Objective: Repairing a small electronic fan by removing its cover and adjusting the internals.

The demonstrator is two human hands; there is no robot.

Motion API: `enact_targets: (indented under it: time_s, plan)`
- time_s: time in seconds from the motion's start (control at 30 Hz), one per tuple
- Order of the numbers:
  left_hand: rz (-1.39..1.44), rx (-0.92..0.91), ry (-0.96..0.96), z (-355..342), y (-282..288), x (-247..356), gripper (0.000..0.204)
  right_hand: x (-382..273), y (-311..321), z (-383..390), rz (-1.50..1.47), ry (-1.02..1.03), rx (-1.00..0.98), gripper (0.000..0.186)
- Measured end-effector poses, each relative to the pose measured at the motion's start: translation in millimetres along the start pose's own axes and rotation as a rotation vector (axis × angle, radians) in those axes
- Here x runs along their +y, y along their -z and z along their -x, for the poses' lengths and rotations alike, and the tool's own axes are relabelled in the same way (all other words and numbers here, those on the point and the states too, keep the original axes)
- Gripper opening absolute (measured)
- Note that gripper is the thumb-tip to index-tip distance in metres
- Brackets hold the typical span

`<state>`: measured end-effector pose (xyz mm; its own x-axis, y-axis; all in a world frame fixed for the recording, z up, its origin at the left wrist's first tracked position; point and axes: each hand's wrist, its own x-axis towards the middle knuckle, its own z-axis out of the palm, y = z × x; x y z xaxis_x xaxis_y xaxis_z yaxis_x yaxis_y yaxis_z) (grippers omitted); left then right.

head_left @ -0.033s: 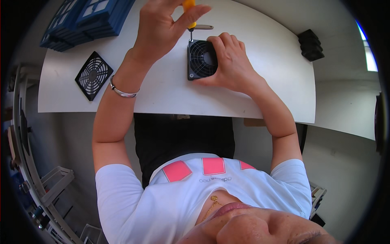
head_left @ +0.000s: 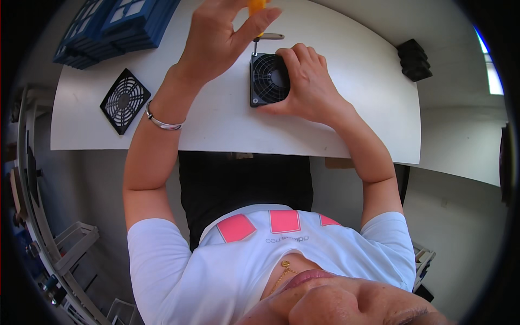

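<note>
My left hand (head_left: pixel 212 40) is closed around the yellow handle of a screwdriver (head_left: pixel 257 7), held upright. Its metal shaft comes down on the far left corner of a square black cooling fan (head_left: pixel 263 81), where a screw seems to sit; the tip itself is too small to make out. With fingers over the far edge and thumb at the near edge, my right hand (head_left: pixel 310 81) grips the fan from the right against the white table. A round-ringed grille covers the fan's top, and a screw head shows at its near left corner.
A loose black fan grille (head_left: pixel 124 103) lies to the left on the white table (head_left: pixel 216 127). Blue bins (head_left: pixel 130 32) stand at the far left. A grey flat-handled piece (head_left: pixel 272 36) lies behind the fan. Several black parts are stacked (head_left: pixel 414 60) at the right edge.
My left hand has shifted very slightly up and to the right with the screwdriver handle. The fan and my right hand stay in place.
</note>
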<state>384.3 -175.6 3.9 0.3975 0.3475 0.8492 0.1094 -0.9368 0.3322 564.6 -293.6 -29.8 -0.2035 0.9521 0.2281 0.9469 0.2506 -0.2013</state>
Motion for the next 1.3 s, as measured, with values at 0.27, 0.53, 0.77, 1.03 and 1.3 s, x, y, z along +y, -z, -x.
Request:
enact_targets:
  time_s: [0.27,0.53,0.77,1.03,1.3]
  plan:
    - [0.333,-0.111,0.207,-4,3,3,0.029,0,0,1,0.007,-0.003,-0.005,0.095]
    - [0.178,0.084,0.014,0,-11,-7,0.031,-2,2,0,0.017,-0.003,-0.017,0.094]
    - [0.439,0.004,0.180,8,-14,-1,0.032,-3,1,0,0.020,-0.002,-0.004,0.093]
    - [0.053,0.042,-0.014,4,-6,-11,0.033,-4,4,1,0.023,-0.037,-0.048,0.095]
    - [0.305,-0.111,0.087,3,-9,-9,0.030,-3,3,0,0.021,-0.012,-0.015,0.095]
